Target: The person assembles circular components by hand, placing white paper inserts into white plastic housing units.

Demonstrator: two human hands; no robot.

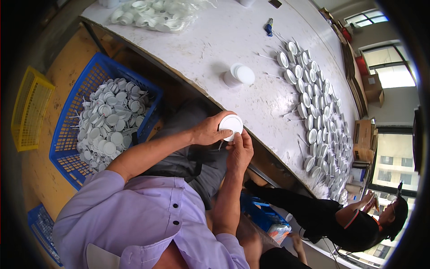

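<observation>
Thumb and fingers of the left hand [208,129] clasp a white disc [232,122] by its left side, the thumb lying across its pale face. The right hand [241,151] has a narrow grip, its fingertips gathered at the disc's lower right edge, so both hands hold the same piece. The disc is above the person's lap, just beside the near edge of the white counter [201,50], with its round face turned up toward the camera. On the counter beyond the hands stands a short white cylinder [231,80], its round top tilted toward the right. Farther right, many white round pieces [310,122] stand on edge in close rows, thin leads trailing from a number of them. A blue-and-dark tool [268,28] lies near the far end of those rows, and a clear plastic bag [172,15] of white ring-like parts sits at the upper left of the counter. To the person's left, a blue basket [66,130] holds a heap of white discs with leads; a yellow basket [26,110] is beyond it. At right, another person in black [354,226] has both hands raised.
</observation>
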